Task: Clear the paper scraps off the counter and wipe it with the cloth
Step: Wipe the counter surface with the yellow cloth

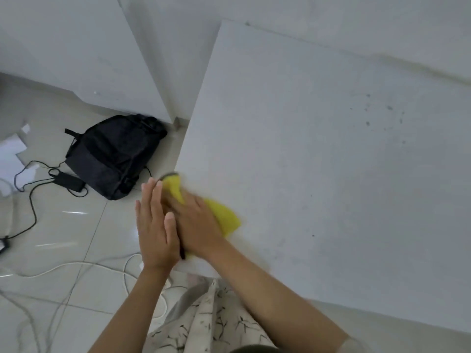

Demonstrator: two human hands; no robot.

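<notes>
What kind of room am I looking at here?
Probably a home or small office room: a white counter against the wall, a tiled floor with a black backpack and loose cables.

A lived-in home room: tiled floor [76,238], black backpack [114,154], trailing charger cables [33,189], white counter [318,161].

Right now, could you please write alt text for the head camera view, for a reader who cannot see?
The right hand presses a yellow cloth at the white counter edge; the open left hand waits beside it. A black backpack, cables and paper scraps lie on the floor.
</notes>
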